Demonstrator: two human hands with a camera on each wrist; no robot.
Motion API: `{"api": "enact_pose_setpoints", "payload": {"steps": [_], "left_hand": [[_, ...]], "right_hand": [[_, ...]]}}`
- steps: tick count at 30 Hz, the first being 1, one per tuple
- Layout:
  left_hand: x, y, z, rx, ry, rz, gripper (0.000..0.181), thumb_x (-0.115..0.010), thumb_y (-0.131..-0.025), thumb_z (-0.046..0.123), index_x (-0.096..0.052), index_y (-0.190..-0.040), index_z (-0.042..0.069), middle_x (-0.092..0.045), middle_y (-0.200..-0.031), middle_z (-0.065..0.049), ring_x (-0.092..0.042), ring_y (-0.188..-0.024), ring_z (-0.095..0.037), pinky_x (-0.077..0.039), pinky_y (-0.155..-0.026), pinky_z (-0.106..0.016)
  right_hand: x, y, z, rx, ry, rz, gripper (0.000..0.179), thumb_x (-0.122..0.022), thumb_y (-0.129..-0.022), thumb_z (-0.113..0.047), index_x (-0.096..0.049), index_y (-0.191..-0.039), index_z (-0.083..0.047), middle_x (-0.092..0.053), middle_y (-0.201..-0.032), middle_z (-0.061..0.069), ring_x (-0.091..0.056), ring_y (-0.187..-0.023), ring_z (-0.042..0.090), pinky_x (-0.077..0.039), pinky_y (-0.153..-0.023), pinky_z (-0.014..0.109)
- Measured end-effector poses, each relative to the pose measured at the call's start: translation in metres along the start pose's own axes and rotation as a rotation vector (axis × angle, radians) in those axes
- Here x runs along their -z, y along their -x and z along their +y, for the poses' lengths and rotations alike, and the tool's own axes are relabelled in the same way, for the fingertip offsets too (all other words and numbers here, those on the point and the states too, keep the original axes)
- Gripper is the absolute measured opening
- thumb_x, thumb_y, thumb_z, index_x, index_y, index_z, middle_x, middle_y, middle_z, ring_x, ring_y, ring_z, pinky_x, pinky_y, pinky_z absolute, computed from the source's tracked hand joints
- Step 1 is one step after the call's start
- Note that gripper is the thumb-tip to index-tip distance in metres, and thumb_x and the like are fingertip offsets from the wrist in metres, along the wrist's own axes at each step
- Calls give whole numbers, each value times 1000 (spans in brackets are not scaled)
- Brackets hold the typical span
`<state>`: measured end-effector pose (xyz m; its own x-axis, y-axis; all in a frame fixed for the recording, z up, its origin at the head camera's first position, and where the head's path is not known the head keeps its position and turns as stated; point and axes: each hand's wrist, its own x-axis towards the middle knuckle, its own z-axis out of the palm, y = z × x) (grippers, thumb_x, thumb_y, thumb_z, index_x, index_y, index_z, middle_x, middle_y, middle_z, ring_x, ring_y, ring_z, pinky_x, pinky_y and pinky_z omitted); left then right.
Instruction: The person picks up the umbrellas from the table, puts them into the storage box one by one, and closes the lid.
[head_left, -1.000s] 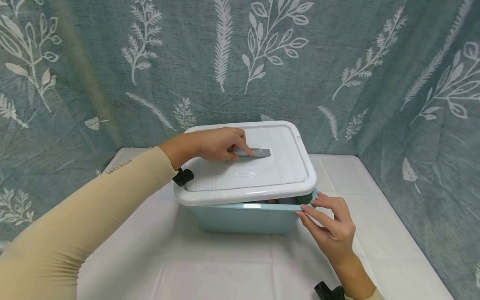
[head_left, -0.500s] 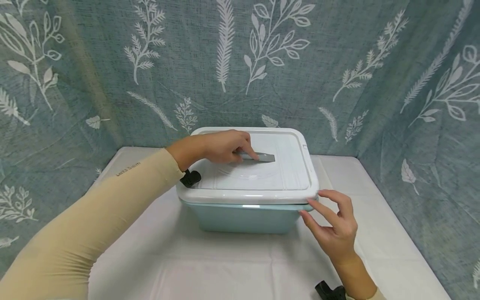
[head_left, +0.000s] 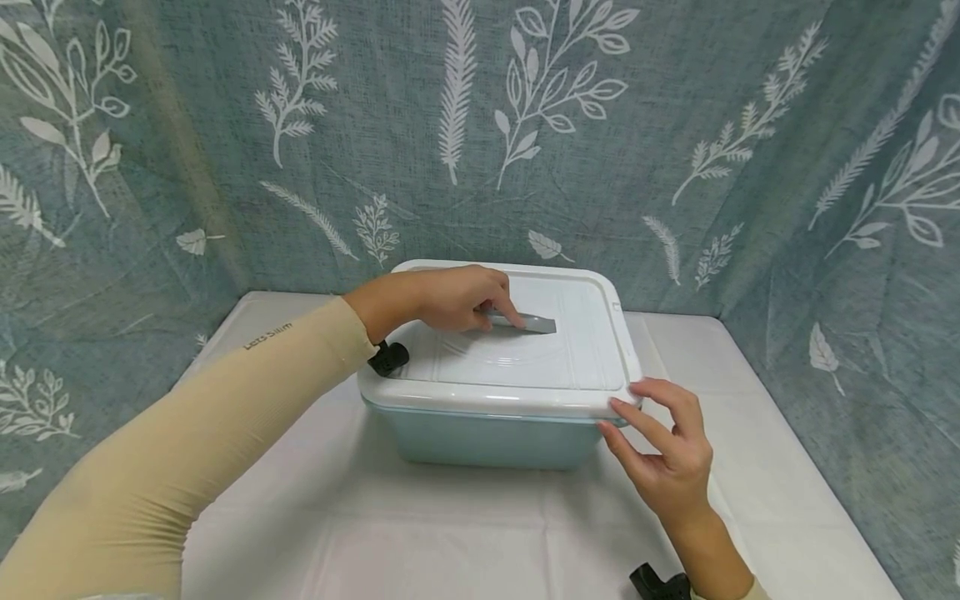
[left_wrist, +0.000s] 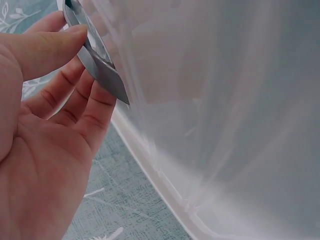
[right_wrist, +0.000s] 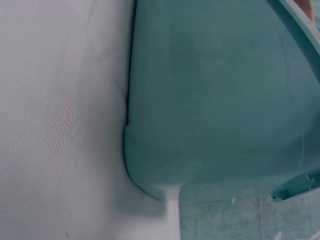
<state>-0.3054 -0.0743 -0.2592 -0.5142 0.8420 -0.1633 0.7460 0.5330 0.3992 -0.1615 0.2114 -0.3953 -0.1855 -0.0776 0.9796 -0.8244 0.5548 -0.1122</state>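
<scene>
A pale blue storage box (head_left: 495,442) stands on the table with a white lid (head_left: 577,358) over its top. My left hand (head_left: 468,297) grips the grey handle (head_left: 542,323) in the lid's middle. The left wrist view shows the thumb on one side of this handle (left_wrist: 102,72) and fingers on the other. At the front right corner, my right hand (head_left: 671,454) pinches the edge, fingertips at the lid and thumb at the box rim below. The right wrist view shows the box's wall (right_wrist: 225,100) but not the fingers. The lid hides the contents.
A white cloth covers the table (head_left: 465,542). Behind it and along both sides hangs a blue-green curtain (head_left: 375,125) with white leaf patterns, close to the box's far edge.
The lid's front right corner has come down onto the box, closing the gap that showed there. My left hand has moved down and slightly right with the handle; my right fingertips now touch the lid.
</scene>
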Motion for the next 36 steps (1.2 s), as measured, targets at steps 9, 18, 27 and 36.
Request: {"api": "enact_pose_setpoints", "payload": {"steps": [9, 18, 27, 36], "left_hand": [[0, -2, 2, 6, 27, -41, 40, -64, -100, 4, -68, -137, 20, -60, -117, -6, -48, -89, -19, -43, -80, -30], [-2, -5, 3, 18, 25, -74, 40, -65, -100, 5, -68, -137, 21, -60, -114, -6, -47, -86, -18, -42, -79, -29], [-7, -4, -1, 21, 3, -63, 41, -66, -100, 7, -68, -137, 23, -60, -115, -5, -48, -87, -18, -43, -78, -29], [-9, -1, 0, 22, 22, -50, 40, -67, -99, 7, -69, -136, 22, -60, -115, -6, -48, -86, -18, -43, -76, -29]], "right_hand": [[-4, -3, -3, 13, -6, 32, 33, -79, -92, -30, -80, -86, 3, -66, -92, 26, -60, -97, 43, -51, -104, 27], [-4, -1, -3, 11, -19, 17, 32, -78, -93, -29, -80, -85, 2, -67, -93, 26, -61, -97, 41, -51, -104, 26], [-3, 2, -4, -4, -31, 0, 32, -79, -92, -29, -80, -85, 2, -68, -92, 26, -63, -99, 39, -51, -106, 26], [-3, 4, -1, -3, -16, -11, 33, -79, -92, -31, -81, -86, 1, -68, -91, 25, -63, -100, 39, -51, -106, 25]]}}
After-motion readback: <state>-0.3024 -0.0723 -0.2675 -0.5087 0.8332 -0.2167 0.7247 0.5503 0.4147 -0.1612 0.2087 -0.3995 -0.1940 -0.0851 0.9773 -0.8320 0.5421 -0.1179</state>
